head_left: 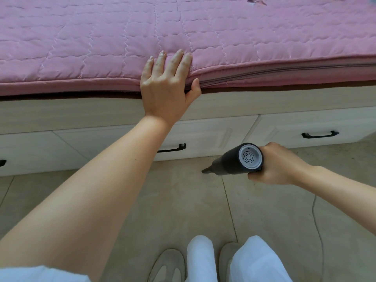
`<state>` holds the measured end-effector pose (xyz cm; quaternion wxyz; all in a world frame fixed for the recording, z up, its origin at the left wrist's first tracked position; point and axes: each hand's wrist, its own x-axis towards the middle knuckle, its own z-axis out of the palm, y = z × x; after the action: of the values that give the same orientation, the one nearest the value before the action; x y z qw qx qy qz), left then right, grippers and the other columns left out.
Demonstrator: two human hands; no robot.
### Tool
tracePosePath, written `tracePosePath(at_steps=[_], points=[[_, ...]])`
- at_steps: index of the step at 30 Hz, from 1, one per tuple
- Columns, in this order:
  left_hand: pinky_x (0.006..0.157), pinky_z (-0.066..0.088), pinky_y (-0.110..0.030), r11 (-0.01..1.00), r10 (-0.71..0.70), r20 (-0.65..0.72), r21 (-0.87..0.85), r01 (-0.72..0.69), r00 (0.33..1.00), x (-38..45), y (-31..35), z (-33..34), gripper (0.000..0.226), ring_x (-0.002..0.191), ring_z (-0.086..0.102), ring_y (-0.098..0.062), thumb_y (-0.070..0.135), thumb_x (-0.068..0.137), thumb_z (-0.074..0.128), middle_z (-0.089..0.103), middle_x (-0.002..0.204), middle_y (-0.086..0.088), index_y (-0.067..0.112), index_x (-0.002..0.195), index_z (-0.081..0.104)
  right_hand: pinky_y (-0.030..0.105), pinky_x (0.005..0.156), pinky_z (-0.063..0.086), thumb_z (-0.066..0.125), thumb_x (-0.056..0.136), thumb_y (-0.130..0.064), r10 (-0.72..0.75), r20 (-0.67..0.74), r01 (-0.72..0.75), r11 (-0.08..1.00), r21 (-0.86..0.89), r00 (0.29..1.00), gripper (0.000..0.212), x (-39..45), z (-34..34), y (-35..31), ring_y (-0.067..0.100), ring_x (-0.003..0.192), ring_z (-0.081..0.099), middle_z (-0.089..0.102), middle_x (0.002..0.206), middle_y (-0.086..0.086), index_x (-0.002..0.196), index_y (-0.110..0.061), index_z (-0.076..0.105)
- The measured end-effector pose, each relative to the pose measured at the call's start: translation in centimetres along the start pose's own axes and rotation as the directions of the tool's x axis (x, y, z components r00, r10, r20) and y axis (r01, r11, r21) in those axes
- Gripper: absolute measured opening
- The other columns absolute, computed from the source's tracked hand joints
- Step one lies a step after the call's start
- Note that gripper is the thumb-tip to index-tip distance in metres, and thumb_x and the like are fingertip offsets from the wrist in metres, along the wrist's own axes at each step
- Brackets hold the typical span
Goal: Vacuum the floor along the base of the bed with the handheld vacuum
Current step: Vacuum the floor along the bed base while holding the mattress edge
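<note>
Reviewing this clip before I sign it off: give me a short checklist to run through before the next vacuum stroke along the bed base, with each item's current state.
1. Right hand grips the handheld vacuum firmly: ok.
2. Nozzle points down toward the floor near the drawer base: ok.
3. Nozzle actually touching the floor: cannot tell.
4. Left hand braced on the pink mattress edge, clear of the vacuum: ok.
5. Drawers shut, with handles out of the nozzle's path: ok.
6. Vacuum switched on: cannot tell.
</note>
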<state>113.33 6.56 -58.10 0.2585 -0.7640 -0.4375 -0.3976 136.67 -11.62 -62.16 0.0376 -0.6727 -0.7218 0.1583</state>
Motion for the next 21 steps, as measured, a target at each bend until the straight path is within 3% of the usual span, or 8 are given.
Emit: tracePosePath(at_steps=[4,11,16,21], points=[[0.101,0.047,-0.048,0.999,0.034,-0.034,0.025,-0.033,0.999,0.0,0.0,0.2,0.045,0.116,0.061,-0.032,0.041,0.089,0.049,0.066,0.126,0.000,0.018,0.124,0.066,0.024,0.044,0.033,0.060,0.052,-0.041,0.026,0.003,-0.026,0.999,0.023,1.000,0.021,0.7,-0.1,0.4,0.011,0.051,0.051,0.051,0.050,-0.011,0.058,-0.040,0.041],[0.102,0.046,-0.047,0.999,0.021,-0.035,0.028,-0.021,0.999,-0.1,0.1,0.1,0.044,0.118,0.060,-0.031,0.040,0.090,0.047,0.065,0.127,0.001,0.019,0.124,0.066,0.031,0.048,0.043,0.069,0.056,-0.032,0.059,0.015,-0.059,0.998,-0.017,0.998,0.027,1.2,-0.7,0.7,0.015,0.054,0.051,0.056,0.053,-0.005,0.060,-0.028,0.042],[0.104,0.043,-0.049,1.000,-0.002,0.009,0.023,0.002,1.000,0.5,0.6,-0.5,0.044,0.119,0.059,-0.032,0.039,0.091,0.045,0.064,0.128,-0.001,0.018,0.124,0.066,0.023,0.043,0.032,0.067,0.054,-0.033,-0.018,0.076,0.023,0.998,-0.065,0.997,0.027,1.9,-1.6,0.0,0.003,0.047,0.045,0.047,0.048,-0.010,0.057,-0.032,0.040],[0.105,0.041,-0.050,1.000,0.008,0.080,0.009,-0.009,0.997,1.1,1.7,-0.8,0.048,0.123,0.056,-0.032,0.041,0.092,0.043,0.061,0.132,-0.003,0.016,0.127,0.064,0.029,0.049,0.043,0.065,0.055,-0.036,-0.036,0.153,0.050,0.995,-0.086,0.988,0.022,2.9,-2.3,-0.4,0.015,0.056,0.055,0.056,0.056,-0.004,0.067,-0.022,0.051]])
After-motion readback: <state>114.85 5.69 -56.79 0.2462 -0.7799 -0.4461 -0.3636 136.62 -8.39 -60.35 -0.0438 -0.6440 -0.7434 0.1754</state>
